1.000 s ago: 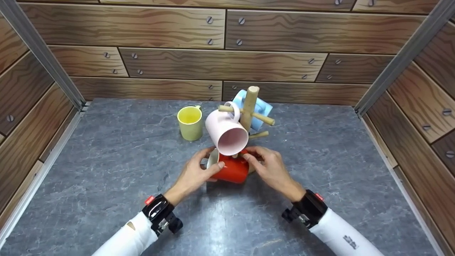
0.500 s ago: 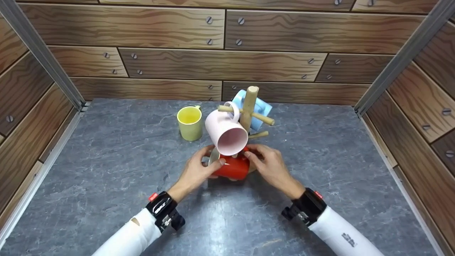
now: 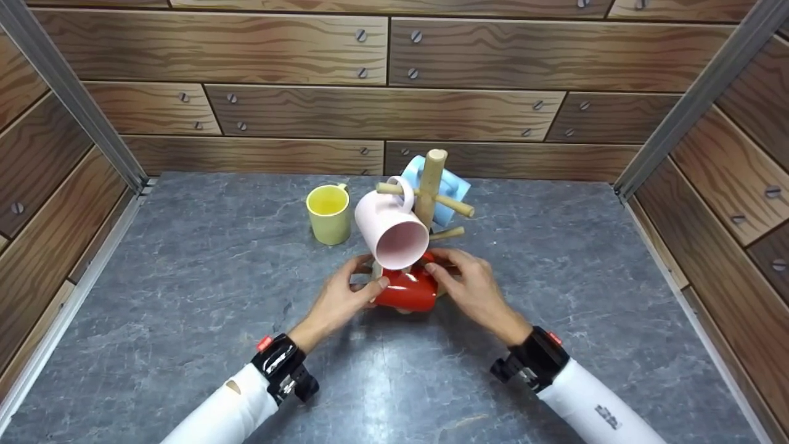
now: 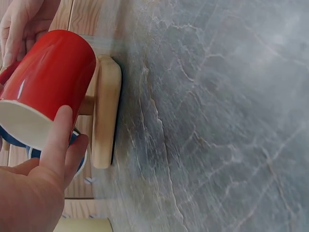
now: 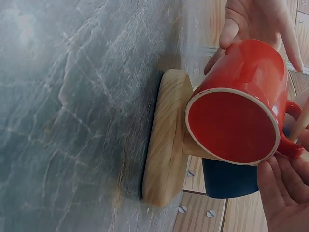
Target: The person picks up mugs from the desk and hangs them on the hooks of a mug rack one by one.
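A red mug [image 3: 407, 295] lies on its side low at the front of a wooden mug tree [image 3: 432, 185]. My left hand [image 3: 342, 290] grips it at the pale open end, thumb on the outside. At the other end, my right hand [image 3: 471, 285] pinches the mug's handle [image 5: 289, 147] beside a wooden peg [image 5: 301, 118]. Whether the peg passes through the handle I cannot tell. Just above hangs a pale pink mug [image 3: 383, 219] by its handle on an upper peg, hiding part of the red mug. The tree's base [image 5: 166, 140] stands on the table.
A light blue mug [image 3: 455, 186] hangs behind the post. To the left stands an upright yellow-green mug [image 3: 333, 228]. In the right wrist view, a dark blue mug [image 5: 229, 179] shows behind the red one. Bare pegs [image 3: 456, 205] stick out rightward. Wood-patterned walls enclose the grey table.
The red mug has turned more level and shifted slightly right and up, with both hands still holding it. The other mugs and the tree stay put.
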The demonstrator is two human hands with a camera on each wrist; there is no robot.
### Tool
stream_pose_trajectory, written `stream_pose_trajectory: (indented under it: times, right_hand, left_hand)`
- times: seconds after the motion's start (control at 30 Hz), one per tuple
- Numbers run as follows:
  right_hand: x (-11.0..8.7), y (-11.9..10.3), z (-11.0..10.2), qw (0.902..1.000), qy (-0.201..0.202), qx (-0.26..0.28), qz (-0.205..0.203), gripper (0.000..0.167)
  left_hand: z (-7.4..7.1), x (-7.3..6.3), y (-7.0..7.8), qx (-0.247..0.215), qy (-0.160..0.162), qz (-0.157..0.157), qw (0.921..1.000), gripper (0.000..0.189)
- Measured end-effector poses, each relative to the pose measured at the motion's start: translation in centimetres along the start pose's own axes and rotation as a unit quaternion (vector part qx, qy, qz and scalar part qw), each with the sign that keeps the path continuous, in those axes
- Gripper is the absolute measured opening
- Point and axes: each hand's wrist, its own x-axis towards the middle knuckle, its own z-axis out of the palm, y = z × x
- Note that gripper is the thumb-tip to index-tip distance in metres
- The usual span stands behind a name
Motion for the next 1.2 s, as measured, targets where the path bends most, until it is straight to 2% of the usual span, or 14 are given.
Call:
stream_pose_trajectory:
  times: [0.13,0.33,0.43,0.53,0.6,0.7,0.8,0.87,0.93,1.07,1.13,1.2]
  right_hand:
    - [-0.1,0.2,-0.5,1.0,0.003,-0.003,-0.002,0.025]
    - [-0.3,0.5,-2.0,0.9996,0.025,-0.009,0.006,0.025]
    - [-0.2,0.7,-2.9,0.9989,0.045,-0.013,0.007,0.024]
    - [0.1,1.1,-3.6,0.9976,0.064,-0.022,0.015,0.022]
    - [0.3,1.3,-3.9,0.9966,0.073,-0.028,0.024,0.02]
    - [0.6,1.7,-4.2,0.9951,0.083,-0.036,0.04,0.017]
    - [1.0,2.1,-4.4,0.9937,0.091,-0.031,0.058,0.016]
    - [1.3,2.2,-4.3,0.9931,0.092,-0.023,0.069,0.018]
    - [1.6,2.2,-4.2,0.9931,0.088,-0.017,0.075,0.021]
    - [2.1,2.0,-3.9,0.9945,0.082,-0.015,0.064,0.024]
    - [2.3,2.0,-3.7,0.995,0.083,-0.017,0.054,0.023]
    - [2.5,2.0,-3.5,0.995,0.087,-0.017,0.047,0.022]
  left_hand:
    - [-0.5,-0.3,-0.2,0.021,0.014,0.008,0.9997,0.064]
    - [-2.2,-0.8,0.1,0.056,0.075,0.016,0.9954,0.054]
    - [-3.3,-0.8,0.8,0.077,0.113,0.029,0.9902,0.051]
    - [-4.3,-0.7,2.0,0.109,0.152,0.056,0.9808,0.048]
    - [-4.8,-0.5,3.0,0.135,0.178,0.078,0.9716,0.046]
    - [-5.1,0.0,4.8,0.145,0.21,0.119,0.9595,0.042]
    - [-4.9,0.6,6.5,0.146,0.224,0.161,0.95,0.04]
    - [-4.6,0.9,7.5,0.161,0.229,0.192,0.9407,0.04]
    - [-4.1,1.1,8.4,0.187,0.235,0.231,0.9254,0.04]
    - [-3.2,1.7,9.9,0.231,0.248,0.32,0.8848,0.042]
    - [-2.7,2.0,10.4,0.234,0.251,0.352,0.8707,0.041]
    - [-2.3,2.3,10.8,0.233,0.252,0.373,0.862,0.039]
